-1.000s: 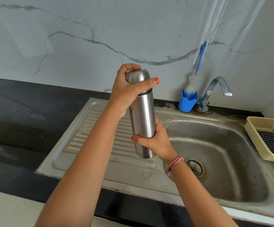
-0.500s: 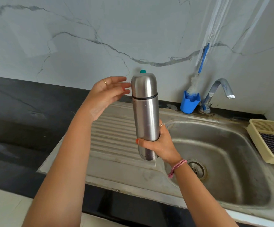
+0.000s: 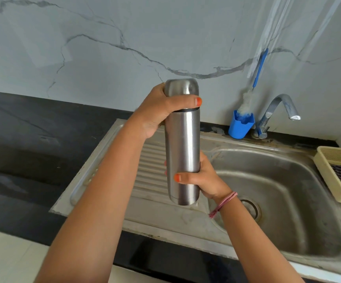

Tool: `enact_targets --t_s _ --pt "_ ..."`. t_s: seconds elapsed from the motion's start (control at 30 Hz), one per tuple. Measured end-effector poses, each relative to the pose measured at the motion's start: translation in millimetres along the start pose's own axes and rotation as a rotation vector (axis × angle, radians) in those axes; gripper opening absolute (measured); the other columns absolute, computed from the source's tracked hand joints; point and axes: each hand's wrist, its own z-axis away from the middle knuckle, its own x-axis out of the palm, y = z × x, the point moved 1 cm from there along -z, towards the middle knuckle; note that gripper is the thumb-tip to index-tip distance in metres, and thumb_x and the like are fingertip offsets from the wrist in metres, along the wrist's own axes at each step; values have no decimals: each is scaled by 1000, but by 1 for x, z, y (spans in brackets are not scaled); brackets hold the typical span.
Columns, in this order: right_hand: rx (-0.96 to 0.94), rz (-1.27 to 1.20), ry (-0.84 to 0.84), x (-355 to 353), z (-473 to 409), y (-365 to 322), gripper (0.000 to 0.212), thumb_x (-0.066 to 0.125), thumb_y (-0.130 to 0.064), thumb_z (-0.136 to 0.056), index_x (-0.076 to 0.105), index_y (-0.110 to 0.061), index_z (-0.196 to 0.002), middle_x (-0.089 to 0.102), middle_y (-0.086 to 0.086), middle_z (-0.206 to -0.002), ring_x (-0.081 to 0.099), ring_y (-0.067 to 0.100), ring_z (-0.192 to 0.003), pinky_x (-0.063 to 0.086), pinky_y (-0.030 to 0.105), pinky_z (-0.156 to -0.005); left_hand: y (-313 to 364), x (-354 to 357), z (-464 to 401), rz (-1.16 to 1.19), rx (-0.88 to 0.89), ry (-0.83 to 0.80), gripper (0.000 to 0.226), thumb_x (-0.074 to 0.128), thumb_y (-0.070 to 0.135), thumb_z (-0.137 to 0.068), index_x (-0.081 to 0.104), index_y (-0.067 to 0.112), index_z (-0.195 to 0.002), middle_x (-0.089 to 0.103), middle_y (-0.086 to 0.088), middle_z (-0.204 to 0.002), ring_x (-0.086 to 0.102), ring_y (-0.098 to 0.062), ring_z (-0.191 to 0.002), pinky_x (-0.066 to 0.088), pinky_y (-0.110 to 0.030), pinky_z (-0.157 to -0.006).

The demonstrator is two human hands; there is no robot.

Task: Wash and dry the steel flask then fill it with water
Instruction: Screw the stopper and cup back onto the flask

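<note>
Veined marble wall backs a black bench (image 3: 22, 144) and a dull steel sink (image 3: 277, 186) with a ribbed drainer. Over the drainer we hold the smooth cylindrical steel flask (image 3: 182, 144) upright: our left hand (image 3: 159, 111) curls round its domed cap, our right hand (image 3: 202, 178) grips its lower body.

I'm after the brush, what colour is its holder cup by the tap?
Blue holder cup, clearest in the head view.
</note>
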Motion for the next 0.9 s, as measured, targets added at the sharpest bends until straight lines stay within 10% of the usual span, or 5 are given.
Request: enact_targets --t_s 0.17,0.4,0.6,0.9 --pt "2 -56 -60 -1 -6 0 80 84 -22 -56 50 -14 -128 57 31 -121 56 48 -115 47 65 -95 -5 -8 -1 109 82 -155 35 76 24 -62 71 10 -93 75 -7 -94 71 -22 -97 56 -33 -79" --pt "21 -30 121 12 -12 -3 84 86 -30 -49 53 -11 -124 68 8 -104 67 26 -98 59 42 -84 4 4 7 -117 -56 270 73 90 42 -62 52 23 -121 68 6 -107 69 -8 -91 57 -28 -75" --pt "-27 157 154 18 -23 -12 75 87 -28 -54 47 -31 -118 61 -5 -106 63 7 -94 57 30 -82 2 -4 5 -104 -33 431 26 87 28 -68 65 17 -77 68 7 -66 69 -11 -64 56 -26 -58" --pt "-63 129 87 34 -43 -13 72 85 -16 -54 47 -35 -113 59 -8 -101 62 -3 -88 54 21 -75 -3 -35 6 -20 43 298 25 84 9 -69 64 12 -84 66 11 -63 67 -7 -61 51 -21 -54"
